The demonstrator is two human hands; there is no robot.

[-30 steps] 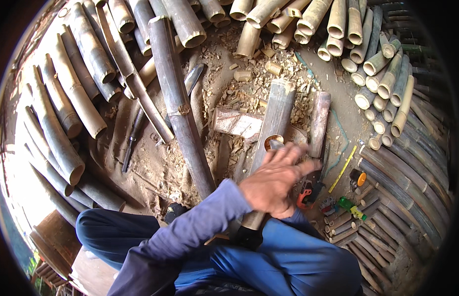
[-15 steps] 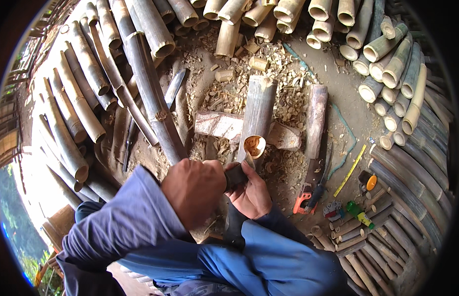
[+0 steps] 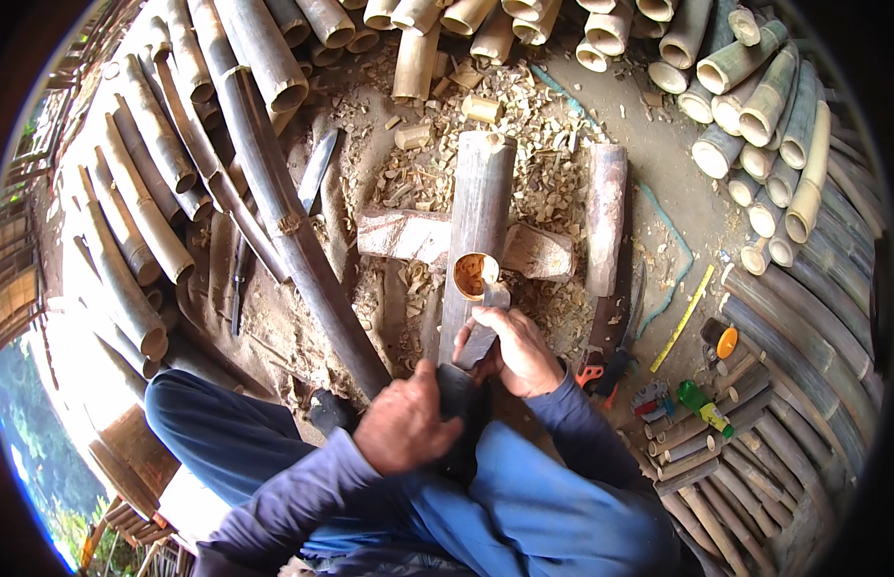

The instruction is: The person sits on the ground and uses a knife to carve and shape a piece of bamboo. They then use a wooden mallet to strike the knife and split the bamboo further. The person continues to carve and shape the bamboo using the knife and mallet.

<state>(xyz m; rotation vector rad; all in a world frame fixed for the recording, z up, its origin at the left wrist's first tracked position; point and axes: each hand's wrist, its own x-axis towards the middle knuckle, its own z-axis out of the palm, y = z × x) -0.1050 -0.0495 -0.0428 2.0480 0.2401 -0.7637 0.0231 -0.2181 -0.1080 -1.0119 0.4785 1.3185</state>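
Observation:
A dark bamboo tube (image 3: 484, 192) lies away from me across a block of wood, its near part carrying a round cut opening with orange-brown inside. Just at that opening is the grey, flat blade of a broad-bladed knife (image 3: 478, 343). My right hand (image 3: 524, 354) is closed about the blade, thumb along its top near the tip. Lower left, my left hand (image 3: 407, 421) is curled against the knife's dark handle, gripping it. Part of the handle and the fingers beneath are hidden.
The pale wood block (image 3: 399, 237) supports the tube over scattered wood chips (image 3: 543, 192). To the right are a log piece (image 3: 607, 216), an orange-handled saw (image 3: 590, 370), a yellow measuring strip (image 3: 682, 317) and a green bottle (image 3: 702, 404). Bamboo poles (image 3: 274, 183) are stacked around.
My left hand has moved down and right, turning along the handle. My right hand has shifted up and right onto the blade, which now shows more fully beside the opening. The view has shifted slightly.

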